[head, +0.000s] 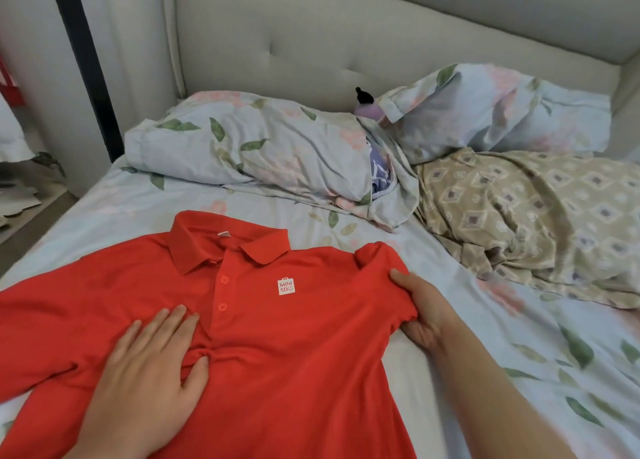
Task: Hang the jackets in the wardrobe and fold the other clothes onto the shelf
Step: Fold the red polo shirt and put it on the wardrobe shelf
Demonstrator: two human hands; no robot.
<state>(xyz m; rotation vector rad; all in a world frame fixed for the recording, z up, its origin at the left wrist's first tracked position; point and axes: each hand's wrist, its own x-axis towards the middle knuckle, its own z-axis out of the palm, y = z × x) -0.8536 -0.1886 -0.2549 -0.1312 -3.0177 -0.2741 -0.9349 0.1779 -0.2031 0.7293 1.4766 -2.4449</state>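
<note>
Nearest, the left hand (152,372) lies flat on the chest of the red polo shirt (277,354), fingers (173,320) straight and spread, pressing it to the bed (519,372). The shirt lies face up, its long axis running 6 to 12 o'clock with the collar far. The right hand (422,309), at 3 o'clock, pinches the bunched sleeve. An inward fold would probably travel toward 9 o'clock. Pillows (242,146) lie beyond.

Bare left hand (152,372), bare right hand (423,312)
</note>
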